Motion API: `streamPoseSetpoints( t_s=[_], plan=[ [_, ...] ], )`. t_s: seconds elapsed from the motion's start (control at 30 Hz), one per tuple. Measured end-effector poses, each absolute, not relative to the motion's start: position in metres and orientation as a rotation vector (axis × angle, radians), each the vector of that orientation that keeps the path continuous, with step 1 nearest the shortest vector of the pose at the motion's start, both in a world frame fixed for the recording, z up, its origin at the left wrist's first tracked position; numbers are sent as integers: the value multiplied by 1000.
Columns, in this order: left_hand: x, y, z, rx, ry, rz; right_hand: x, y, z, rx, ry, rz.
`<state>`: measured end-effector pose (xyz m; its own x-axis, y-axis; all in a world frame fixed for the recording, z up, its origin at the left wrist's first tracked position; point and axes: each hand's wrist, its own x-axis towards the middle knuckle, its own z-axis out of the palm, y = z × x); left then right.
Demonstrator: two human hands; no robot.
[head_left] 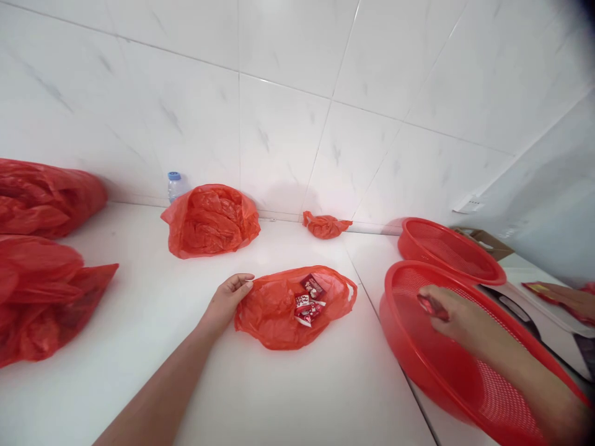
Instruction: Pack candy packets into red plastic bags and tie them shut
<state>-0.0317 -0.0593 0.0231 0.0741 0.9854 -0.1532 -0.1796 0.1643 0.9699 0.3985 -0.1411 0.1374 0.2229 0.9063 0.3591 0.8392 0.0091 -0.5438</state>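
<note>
A red plastic bag (274, 310) lies spread open on the white table, with several small red-and-white wrapped packets (308, 308) and a dark red packet (313, 286) inside. My left hand (235, 292) pinches the bag's left rim between thumb and fingers. Over the near red mesh basket (395, 322), my right hand (449, 313) is closed on a small shiny red packet (432, 306), partly covered by the fingers. The basket's floor shows bare red plastic where my arm does not hide it.
Behind stand a crumpled red bag (211, 223), a capped bottle (174, 186) and a small knotted red bag (327, 225). Larger red bags (41, 297) fill the left. A second red basket (446, 248), a cardboard box (488, 241) and a tiled wall (283, 124) bound the right and back.
</note>
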Motion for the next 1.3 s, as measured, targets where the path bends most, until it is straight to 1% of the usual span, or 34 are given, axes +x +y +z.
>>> streamPoseSetpoints(
  t_s=[0.07,0.13,0.17,0.33,0.47,0.57,0.63,0.8,0.87,0.97,1.07,1.13,1.2,1.3],
  plan=[
    [-32,-59,22,988,1098,1133,379,-140,147,-1854,-1822,173],
    [-33,-58,20,999,1087,1136,348,-139,149,-1790,-1864,162],
    [-33,-58,19,1003,1078,1137,328,-137,147,-1730,-1898,207],
    [-32,-56,16,993,1049,1159,235,-112,121,-1427,-2084,510],
    [-32,-57,16,1003,1040,1170,199,-88,99,-1393,-2144,530],
    [-32,-59,18,1000,1037,1165,197,-83,87,-1445,-2115,558],
    [-31,-59,20,991,1037,1161,206,-85,83,-1469,-2012,519],
    [-31,-57,21,970,1028,1157,242,-100,68,-1490,-1692,60],
    [-32,-56,20,975,1019,1156,253,-106,57,-1557,-1557,-38],
    [-32,-56,19,966,1013,1147,264,-113,38,-1632,-1362,0],
    [-31,-56,18,934,999,1174,267,-112,28,-1737,-1257,154],
    [-30,-57,18,926,991,1203,263,-107,34,-1820,-1305,300],
    [-29,-59,19,930,988,1218,256,-102,53,-1797,-1420,456],
    [-28,-63,19,909,973,1238,242,-98,99,-1482,-1487,559]
  ],
)
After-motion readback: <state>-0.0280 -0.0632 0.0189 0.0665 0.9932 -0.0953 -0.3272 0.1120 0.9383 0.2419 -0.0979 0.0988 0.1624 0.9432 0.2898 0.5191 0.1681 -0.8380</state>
